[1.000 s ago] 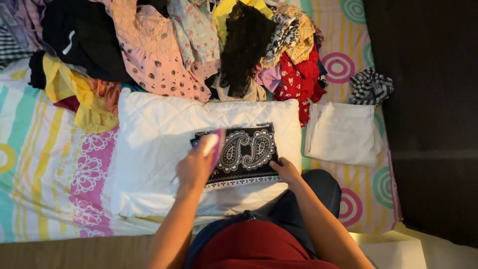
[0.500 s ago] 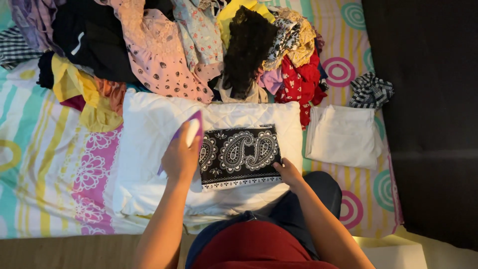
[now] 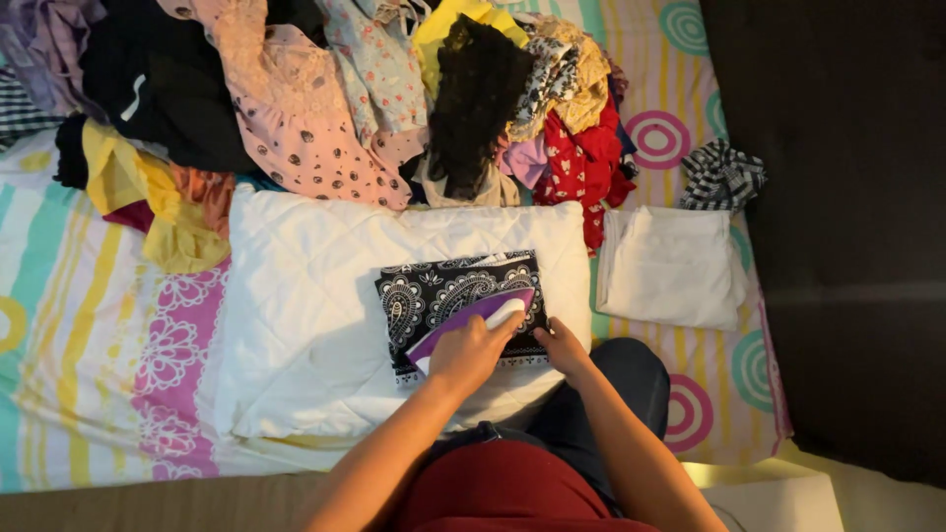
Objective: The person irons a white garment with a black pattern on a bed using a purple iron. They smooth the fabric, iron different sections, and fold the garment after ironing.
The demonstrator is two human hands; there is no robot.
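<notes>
Iron [image 3: 471,322], purple w/ white handle, sits in left hand [image 3: 471,353], grip closed round it, flat on the folded black paisley cloth [image 3: 448,292] at frame centre, atop the white quilted pad [image 3: 296,315] on the bed. Right hand [image 3: 562,347] lies open, holding nothing, pinning the cloth's lower right edge, prob. to keep it taut. Vs 0.5 s ago, iron's moved from cloth's left edge to centre-right

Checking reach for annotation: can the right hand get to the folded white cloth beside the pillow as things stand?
Probably yes. The right hand rests on the paisley cloth's edge and holds nothing; the folded white cloth lies uncovered just to its right, with nothing between.
</notes>
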